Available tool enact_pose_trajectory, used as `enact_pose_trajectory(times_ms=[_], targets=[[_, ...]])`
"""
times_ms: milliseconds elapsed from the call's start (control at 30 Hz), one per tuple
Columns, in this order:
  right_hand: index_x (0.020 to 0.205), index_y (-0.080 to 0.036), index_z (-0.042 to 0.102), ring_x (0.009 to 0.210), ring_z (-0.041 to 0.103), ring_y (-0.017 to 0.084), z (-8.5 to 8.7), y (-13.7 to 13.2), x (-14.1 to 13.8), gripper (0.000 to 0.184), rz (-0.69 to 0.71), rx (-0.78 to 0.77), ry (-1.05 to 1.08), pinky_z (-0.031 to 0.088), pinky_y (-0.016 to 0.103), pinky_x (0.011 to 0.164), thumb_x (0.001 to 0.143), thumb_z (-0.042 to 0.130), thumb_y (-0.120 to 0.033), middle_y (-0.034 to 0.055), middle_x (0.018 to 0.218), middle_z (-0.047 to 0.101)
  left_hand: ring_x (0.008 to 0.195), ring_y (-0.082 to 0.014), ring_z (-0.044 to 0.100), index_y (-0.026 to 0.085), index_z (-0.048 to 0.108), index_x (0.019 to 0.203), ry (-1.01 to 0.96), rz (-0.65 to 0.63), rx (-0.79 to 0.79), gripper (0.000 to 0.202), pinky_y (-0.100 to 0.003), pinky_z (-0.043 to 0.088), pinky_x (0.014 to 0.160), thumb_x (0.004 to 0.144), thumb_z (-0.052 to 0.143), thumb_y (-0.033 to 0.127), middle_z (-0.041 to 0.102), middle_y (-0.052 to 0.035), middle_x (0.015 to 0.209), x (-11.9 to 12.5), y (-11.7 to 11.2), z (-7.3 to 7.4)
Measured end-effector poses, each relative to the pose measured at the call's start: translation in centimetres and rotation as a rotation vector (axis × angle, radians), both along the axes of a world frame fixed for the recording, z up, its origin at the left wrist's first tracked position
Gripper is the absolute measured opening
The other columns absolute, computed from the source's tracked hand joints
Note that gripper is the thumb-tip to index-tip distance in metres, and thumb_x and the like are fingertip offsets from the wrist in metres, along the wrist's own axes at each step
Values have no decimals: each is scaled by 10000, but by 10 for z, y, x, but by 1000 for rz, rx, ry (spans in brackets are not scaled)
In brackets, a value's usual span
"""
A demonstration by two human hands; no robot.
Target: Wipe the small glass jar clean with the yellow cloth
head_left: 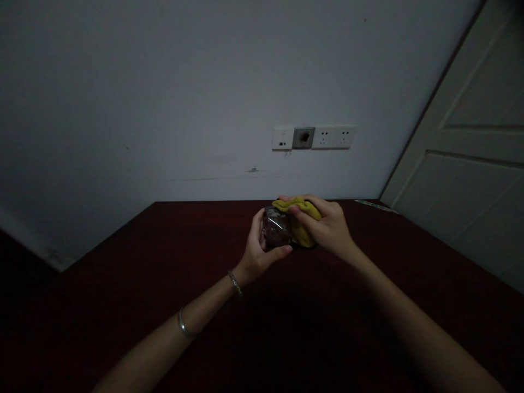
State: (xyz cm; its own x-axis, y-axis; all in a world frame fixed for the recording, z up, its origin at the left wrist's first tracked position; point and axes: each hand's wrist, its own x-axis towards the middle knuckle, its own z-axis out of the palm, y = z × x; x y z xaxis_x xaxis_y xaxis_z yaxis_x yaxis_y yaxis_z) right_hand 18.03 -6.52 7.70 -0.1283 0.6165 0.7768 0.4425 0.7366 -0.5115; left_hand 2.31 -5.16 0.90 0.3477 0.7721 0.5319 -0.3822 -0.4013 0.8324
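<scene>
My left hand [257,252] is wrapped around a small clear glass [275,229], held above the dark red table [164,262]. My right hand [329,226] grips a bunched yellow cloth [300,219] and presses it against the right side and top of the glass. Both hands meet near the table's far middle. Two thin bracelets sit on my left wrist and forearm.
A grey wall stands behind the table with a row of white sockets and a grey plate [313,137]. A white panelled door [470,158] is at the right. A thin pale strip [374,205] lies at the table's far right edge.
</scene>
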Motion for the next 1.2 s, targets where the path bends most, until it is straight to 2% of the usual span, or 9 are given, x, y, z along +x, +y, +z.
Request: enact_pose_trajectory(times_ms=[167, 367, 567, 733, 800, 900, 1000, 1100, 1200], targets=[[927, -195, 699, 801, 699, 172, 5, -7, -3, 162, 22, 19, 16, 559, 288, 715, 833, 604, -287, 34, 958, 740, 1277, -328, 409, 230, 275, 1318, -49, 39, -12, 819, -503, 369, 1051, 671, 772, 303, 387, -145, 1389, -3, 5, -2], [1018, -208, 685, 960, 677, 187, 12, -14, -2, 209, 134, -15, -90, 538, 310, 851, 833, 606, -264, 39, 1078, 709, 1277, -324, 407, 212, 296, 1309, -46, 90, -6, 785, -495, 379, 1040, 685, 762, 304, 402, -152, 1375, -6, 11, -2], [1042, -201, 674, 985, 668, 196, 8, -8, 3, 219, 6, 90, -47, 534, 326, 874, 840, 604, -248, 46, 1080, 707, 1240, -325, 454, 198, 310, 1289, -6, 31, -25, 832, -491, 411, 1016, 621, 800, 271, 439, -157, 1351, -1, 7, -3], [1130, -210, 641, 1097, 615, 207, 2, -2, 4, 292, 127, 92, -149, 490, 372, 967, 841, 605, -237, 62, 1171, 665, 1230, -310, 464, 199, 349, 1269, -12, 25, -12, 813, -457, 438, 1002, 602, 812, 246, 452, -146, 1343, 3, 4, -2], [1150, -214, 628, 1135, 590, 202, 2, -3, 4, 309, 165, 122, -179, 469, 382, 996, 842, 605, -225, 66, 1206, 645, 1221, -309, 469, 202, 363, 1254, -27, 20, -50, 771, -433, 489, 949, 621, 800, 253, 443, -144, 1350, 2, 4, -1], [1158, -214, 622, 1148, 580, 197, 3, -5, 4, 319, 198, 156, -212, 462, 388, 1006, 840, 608, -209, 67, 1207, 644, 1156, -307, 510, 193, 380, 1229, -45, 12, -115, 733, -362, 578, 777, 626, 793, 257, 453, -148, 1324, 2, 3, 1], [1152, -220, 630, 1147, 581, 202, 5, -7, 5, 326, 227, 169, -223, 462, 389, 1004, 826, 626, -212, 58, 1178, 661, 1050, -284, 564, 186, 389, 1214, -58, 4, -155, 710, -298, 599, 619, 630, 786, 256, 475, -148, 1274, 2, 2, 2], [1129, -236, 648, 1117, 601, 203, 9, -9, 6, 311, 251, 124, -207, 475, 377, 983, 818, 637, -227, 41, 1148, 677, 981, -257, 585, 176, 391, 1214, -60, 2, -166, 703, -281, 598, 581, 633, 780, 252, 490, -146, 1234, 2, 2, 3], [1069, -229, 680, 1037, 645, 196, 15, -12, 10, 251, 269, 8, -182, 503, 351, 934, 824, 630, -255, 37, 1098, 700, 951, -243, 589, 179, 386, 1229, -40, 0, -159, 716, -283, 595, 584, 634, 778, 249, 494, -140, 1216, 1, 3, 2]])
